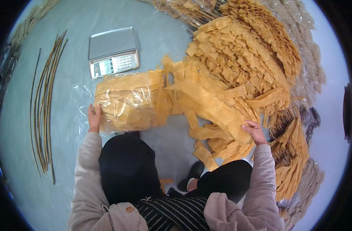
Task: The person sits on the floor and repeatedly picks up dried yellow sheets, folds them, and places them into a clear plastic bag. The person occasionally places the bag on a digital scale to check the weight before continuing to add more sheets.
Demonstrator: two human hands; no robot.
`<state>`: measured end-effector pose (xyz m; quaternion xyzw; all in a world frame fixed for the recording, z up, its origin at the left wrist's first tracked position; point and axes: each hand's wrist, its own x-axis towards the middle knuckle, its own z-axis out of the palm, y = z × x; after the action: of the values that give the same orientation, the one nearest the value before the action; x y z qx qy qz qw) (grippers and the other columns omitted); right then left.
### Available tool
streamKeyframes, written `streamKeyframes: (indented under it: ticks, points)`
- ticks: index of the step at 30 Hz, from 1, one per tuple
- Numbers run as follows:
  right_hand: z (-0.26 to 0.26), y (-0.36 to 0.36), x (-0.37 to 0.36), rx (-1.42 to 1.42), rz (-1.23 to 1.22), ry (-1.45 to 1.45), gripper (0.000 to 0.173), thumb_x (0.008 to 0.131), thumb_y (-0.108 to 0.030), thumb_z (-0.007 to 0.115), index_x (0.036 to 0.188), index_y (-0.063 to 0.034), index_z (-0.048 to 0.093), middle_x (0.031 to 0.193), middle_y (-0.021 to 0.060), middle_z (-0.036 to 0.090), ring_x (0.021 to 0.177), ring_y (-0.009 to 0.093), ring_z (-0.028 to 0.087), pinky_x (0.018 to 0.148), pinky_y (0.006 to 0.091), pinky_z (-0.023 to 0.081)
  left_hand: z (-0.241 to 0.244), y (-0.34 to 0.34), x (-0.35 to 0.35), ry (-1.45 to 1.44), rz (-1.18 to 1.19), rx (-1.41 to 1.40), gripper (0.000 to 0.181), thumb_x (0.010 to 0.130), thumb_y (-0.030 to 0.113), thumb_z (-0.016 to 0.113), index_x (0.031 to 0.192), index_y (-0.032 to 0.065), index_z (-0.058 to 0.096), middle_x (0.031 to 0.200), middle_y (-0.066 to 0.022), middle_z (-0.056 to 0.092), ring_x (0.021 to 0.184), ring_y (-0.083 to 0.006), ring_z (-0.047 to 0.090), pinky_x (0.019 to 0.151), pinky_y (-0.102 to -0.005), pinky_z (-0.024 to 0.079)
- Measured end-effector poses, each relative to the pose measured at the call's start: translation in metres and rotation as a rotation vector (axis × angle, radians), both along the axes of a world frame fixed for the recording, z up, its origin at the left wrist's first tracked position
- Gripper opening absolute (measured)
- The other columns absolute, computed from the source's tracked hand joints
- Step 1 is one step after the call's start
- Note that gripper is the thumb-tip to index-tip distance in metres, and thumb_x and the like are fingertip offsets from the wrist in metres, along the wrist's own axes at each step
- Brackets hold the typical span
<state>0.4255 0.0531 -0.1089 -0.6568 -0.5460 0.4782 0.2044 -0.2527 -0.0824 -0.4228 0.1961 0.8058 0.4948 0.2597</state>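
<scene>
A clear plastic bag (80,95) lies flat on the floor before me, packed with yellow-brown sheets (126,101) that look like dried tofu skin. More sheets stick out past its right end. My left hand (95,117) rests on the bag's left side, fingers spread against the plastic. Farther right, my right hand (254,131) pinches the near end of a long, wide yellow strip (210,109). That strip runs up and left towards the sheets by the bag's mouth. Loose strips (219,143) lie underneath and around it.
A digital scale (113,43) with a metal pan stands beyond the bag. Several thin sticks (44,106) lie at the left. Large heaps of yellow sheets (236,49) rise at the upper right, with another bundle (290,158) near my right arm. Plastic-wrapped goods (306,57) line the right side.
</scene>
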Motion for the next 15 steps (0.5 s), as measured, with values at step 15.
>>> streamKeyframes:
  ticks: [15]
  points:
    - [-0.010, -0.105, 0.058, 0.257, -0.413, 0.393, 0.037, 0.084, -0.013, 0.068, 0.116, 0.0029, 0.060, 0.110, 0.0077, 0.064, 0.103, 0.017, 0.059, 0.092, 0.0284, 0.044, 0.074, -0.115, -0.062, -0.163, 0.020, 0.217, 0.040, 0.089, 0.016, 0.057, 0.128, 0.0105, 0.056, 0.126, -0.0021, 0.057, 0.111, -0.0144, 0.052, 0.086, -0.0299, 0.043]
